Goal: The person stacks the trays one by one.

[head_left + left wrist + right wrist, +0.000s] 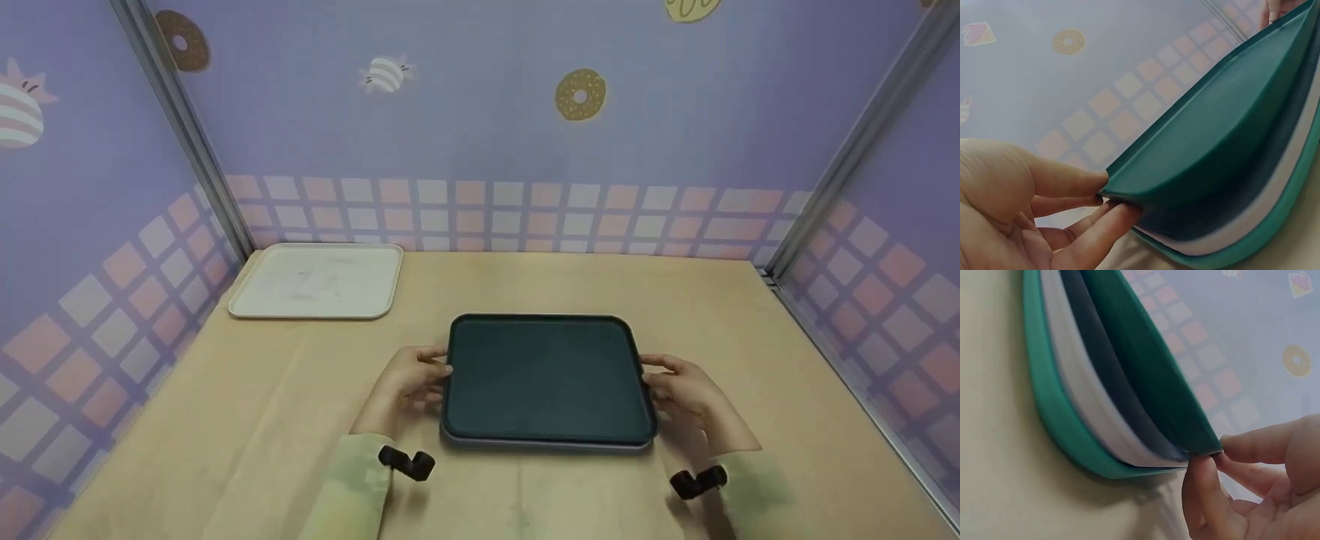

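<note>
A dark green tray (551, 379) with rounded corners tops a stack in the middle of the table. My left hand (412, 373) pinches its left rim between thumb and fingers, and my right hand (681, 384) pinches the right rim. In the left wrist view, a gap shows between this green tray (1219, 124) and the ones below. Under it lie a dark grey-blue tray (1112, 388), a pale pinkish tray (1075, 377) and a brighter green tray (1044, 399) at the bottom. The right wrist view shows their rounded edges layered close together.
A white tray (319, 281) with grey smudges lies flat at the back left of the wooden table (247, 420). Patterned walls (480, 127) close off the back and both sides, with metal posts (187, 127) at the corners.
</note>
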Available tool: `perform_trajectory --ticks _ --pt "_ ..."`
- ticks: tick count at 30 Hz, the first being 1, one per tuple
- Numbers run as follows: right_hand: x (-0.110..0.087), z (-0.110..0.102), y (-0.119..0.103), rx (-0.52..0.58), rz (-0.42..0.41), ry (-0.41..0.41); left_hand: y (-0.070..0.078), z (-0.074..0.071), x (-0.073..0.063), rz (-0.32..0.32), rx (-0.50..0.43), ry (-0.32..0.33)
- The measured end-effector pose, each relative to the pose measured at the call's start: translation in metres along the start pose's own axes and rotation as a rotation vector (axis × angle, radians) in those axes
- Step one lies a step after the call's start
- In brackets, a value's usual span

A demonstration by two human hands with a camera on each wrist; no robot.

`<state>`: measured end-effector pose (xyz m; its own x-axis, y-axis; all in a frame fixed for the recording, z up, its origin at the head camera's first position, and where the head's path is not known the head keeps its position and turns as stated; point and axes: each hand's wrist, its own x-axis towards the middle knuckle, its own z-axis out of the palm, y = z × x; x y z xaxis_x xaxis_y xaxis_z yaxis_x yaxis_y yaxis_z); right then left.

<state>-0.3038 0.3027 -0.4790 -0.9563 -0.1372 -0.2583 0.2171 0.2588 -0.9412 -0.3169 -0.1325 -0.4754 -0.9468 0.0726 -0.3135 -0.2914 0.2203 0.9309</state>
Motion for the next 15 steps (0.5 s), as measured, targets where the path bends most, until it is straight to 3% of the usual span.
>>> perform_trajectory --ticks 15 --pt "0.0007 0.0094 0.0001 -0.094 0.048 0.026 -0.0027 0.0034 0.0015 0.001 0.122 0.049"
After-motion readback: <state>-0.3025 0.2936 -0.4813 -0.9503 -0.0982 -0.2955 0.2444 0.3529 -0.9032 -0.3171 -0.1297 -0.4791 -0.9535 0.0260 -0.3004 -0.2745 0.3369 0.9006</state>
